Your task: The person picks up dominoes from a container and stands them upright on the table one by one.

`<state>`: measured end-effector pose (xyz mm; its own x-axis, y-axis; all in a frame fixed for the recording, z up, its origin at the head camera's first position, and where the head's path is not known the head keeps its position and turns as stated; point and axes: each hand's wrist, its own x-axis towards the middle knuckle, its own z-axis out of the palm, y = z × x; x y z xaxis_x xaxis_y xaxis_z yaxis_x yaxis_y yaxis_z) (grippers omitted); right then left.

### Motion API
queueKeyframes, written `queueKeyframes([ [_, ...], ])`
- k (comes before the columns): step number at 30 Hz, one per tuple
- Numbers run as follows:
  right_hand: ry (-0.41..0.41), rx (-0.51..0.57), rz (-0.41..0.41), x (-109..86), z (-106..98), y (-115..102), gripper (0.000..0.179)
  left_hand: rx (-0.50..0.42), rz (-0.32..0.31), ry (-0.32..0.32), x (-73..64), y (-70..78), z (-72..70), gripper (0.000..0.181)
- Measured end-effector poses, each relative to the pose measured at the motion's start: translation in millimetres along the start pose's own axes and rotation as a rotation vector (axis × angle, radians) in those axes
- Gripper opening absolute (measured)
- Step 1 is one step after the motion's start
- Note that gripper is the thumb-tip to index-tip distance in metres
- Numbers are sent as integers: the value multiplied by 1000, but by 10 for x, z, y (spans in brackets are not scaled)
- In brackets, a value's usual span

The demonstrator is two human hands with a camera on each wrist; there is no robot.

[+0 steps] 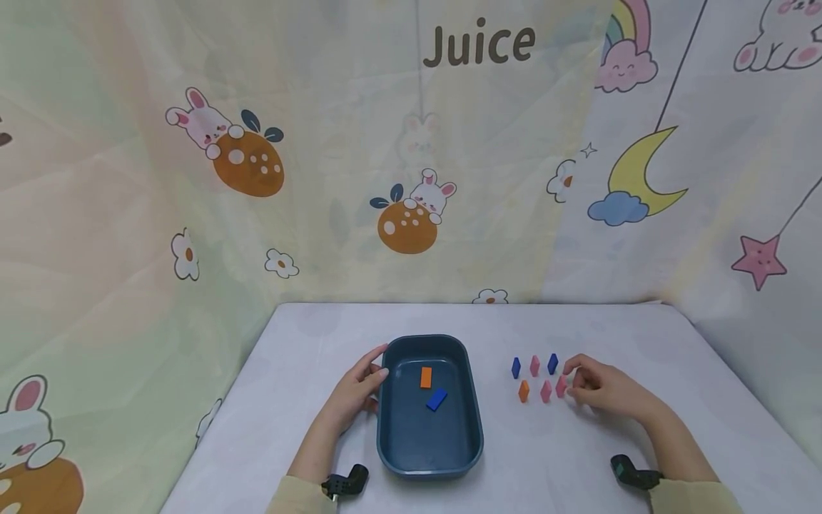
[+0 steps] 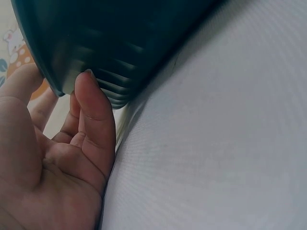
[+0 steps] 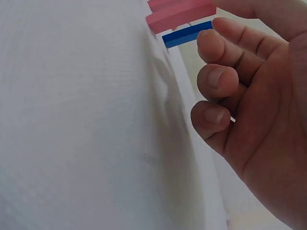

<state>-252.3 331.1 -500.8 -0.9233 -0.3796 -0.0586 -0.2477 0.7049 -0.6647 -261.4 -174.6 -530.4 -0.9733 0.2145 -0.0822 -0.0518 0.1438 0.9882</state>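
Observation:
A dark teal tray (image 1: pixel 430 457) stands on the table, with an orange block (image 1: pixel 426 378) and a blue block (image 1: pixel 437 400) lying in it. My left hand (image 1: pixel 356 389) holds its left side, thumb at the rim and fingers against the ribbed outer wall (image 2: pixel 115 72). To the right, small blocks stand upright in two rows. My right hand (image 1: pixel 604 389) is beside the nearest pink block (image 1: pixel 561 386), index finger and thumb at its right edge, apart from each other. In the right wrist view, that hand's other fingers (image 3: pixel 218 76) curl loosely around nothing.
Beside that pink block stand another pink block (image 1: pixel 546 391) and an orange block (image 1: pixel 524 391). Behind them are a pink block (image 1: pixel 534 366) and two blue blocks, one at left (image 1: pixel 516 368), one at right (image 1: pixel 553 364). A printed curtain (image 1: pixel 334 143) hangs behind the white table (image 1: pixel 308 328).

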Motion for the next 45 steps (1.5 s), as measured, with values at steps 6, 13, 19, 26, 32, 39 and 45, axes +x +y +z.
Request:
queueKeyframes([
  [6,34,-42,-20,-75,-120,-141,33,1,-1,-8,16,-14,9,51],
  [13,18,-22,-113,1,-271,-528,33,6,-4,9,8,-14,5,51],
  [19,-131,46,-184,321,-229,-918,29,4,-1,16,7,-16,-5,50],
  [26,-222,-44,-190,756,-28,-1450,30,6,1,14,3,-10,0,50],
  [32,-284,-116,-230,1138,197,-1760,29,5,2,14,3,-1,2,50],
  [39,-414,-143,-260,1442,503,-2010,25,11,4,5,2,16,-2,51],
  [45,-499,-129,-213,1590,765,-2125,25,8,3,1,-10,19,-4,50],
])
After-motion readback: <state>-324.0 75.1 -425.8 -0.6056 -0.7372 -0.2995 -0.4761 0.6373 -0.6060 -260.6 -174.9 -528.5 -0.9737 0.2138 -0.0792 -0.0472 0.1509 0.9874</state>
